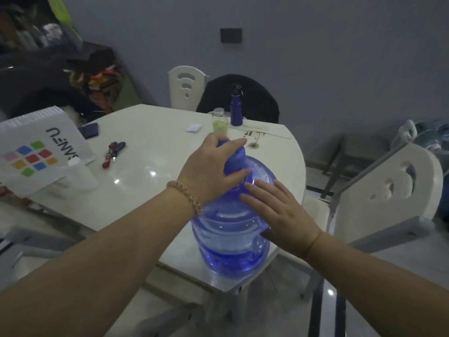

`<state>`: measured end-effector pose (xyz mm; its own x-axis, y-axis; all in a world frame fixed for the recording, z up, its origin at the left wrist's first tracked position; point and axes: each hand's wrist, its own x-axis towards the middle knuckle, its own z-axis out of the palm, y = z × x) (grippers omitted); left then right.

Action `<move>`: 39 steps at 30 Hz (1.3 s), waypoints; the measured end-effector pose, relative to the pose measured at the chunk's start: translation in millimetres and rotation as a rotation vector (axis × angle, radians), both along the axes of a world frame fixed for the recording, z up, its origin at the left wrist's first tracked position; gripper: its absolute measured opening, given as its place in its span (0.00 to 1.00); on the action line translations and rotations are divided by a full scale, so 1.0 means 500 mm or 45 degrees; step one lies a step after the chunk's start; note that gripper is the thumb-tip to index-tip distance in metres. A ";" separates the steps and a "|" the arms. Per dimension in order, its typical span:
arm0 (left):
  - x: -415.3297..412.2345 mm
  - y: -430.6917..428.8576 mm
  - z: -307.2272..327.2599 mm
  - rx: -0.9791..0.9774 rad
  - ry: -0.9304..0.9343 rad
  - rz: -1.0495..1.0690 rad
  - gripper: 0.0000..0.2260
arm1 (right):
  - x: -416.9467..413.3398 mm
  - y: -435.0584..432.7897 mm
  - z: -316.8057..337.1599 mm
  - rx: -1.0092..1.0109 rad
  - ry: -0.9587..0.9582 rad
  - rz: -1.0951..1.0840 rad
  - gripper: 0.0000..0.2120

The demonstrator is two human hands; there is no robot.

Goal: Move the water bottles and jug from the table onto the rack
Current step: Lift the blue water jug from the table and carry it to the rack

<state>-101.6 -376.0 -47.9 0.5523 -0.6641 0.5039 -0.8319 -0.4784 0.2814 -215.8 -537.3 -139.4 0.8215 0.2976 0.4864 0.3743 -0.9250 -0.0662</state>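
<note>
While the left hand (211,171) curls round the blue cap (237,156) and neck of the jug (233,239), gripping it, the right hand (279,210) lies open on the jug's shoulder with straight fingers. The translucent blue jug, with water in its lower part, stands on the near corner of the tabletop (145,147), in the lower middle of the frame. In the upper middle, a dark blue bottle (236,110) and a clear bottle with a silver lid (220,120) stand just beside each other near the tabletop's far edge, and a bunch of keys (113,152) lies left of centre.
</note>
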 end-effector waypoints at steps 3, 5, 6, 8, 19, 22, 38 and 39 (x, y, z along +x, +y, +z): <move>0.039 0.011 0.011 0.081 -0.036 -0.182 0.28 | 0.017 -0.013 -0.017 0.059 -0.129 0.052 0.41; 0.051 0.002 0.011 0.109 -0.088 -0.274 0.27 | 0.032 -0.020 -0.030 0.057 -0.222 0.068 0.43; 0.059 -0.004 0.006 0.111 -0.102 -0.311 0.27 | 0.041 -0.023 -0.039 0.055 -0.249 0.073 0.45; 0.064 -0.013 -0.002 0.074 -0.130 -0.380 0.28 | 0.050 -0.026 -0.049 0.044 -0.294 0.086 0.49; 0.083 -0.025 -0.028 -0.200 -0.181 -0.454 0.14 | 0.056 -0.047 -0.043 -0.015 -0.264 0.144 0.34; 0.085 -0.028 -0.028 -0.216 -0.180 -0.450 0.13 | 0.060 -0.041 -0.047 0.050 -0.291 0.112 0.30; 0.061 -0.045 -0.011 -0.253 -0.164 -0.495 0.11 | 0.006 -0.037 -0.005 -0.001 -0.098 0.039 0.39; 0.054 -0.051 -0.008 -0.262 -0.150 -0.498 0.11 | -0.005 -0.041 0.004 -0.012 -0.080 0.036 0.40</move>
<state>-74.7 -401.4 -52.0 0.2110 -0.6908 0.6916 -0.9709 -0.0659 0.2304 -218.5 -557.8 -137.3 0.7807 0.3249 0.5338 0.4031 -0.9146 -0.0329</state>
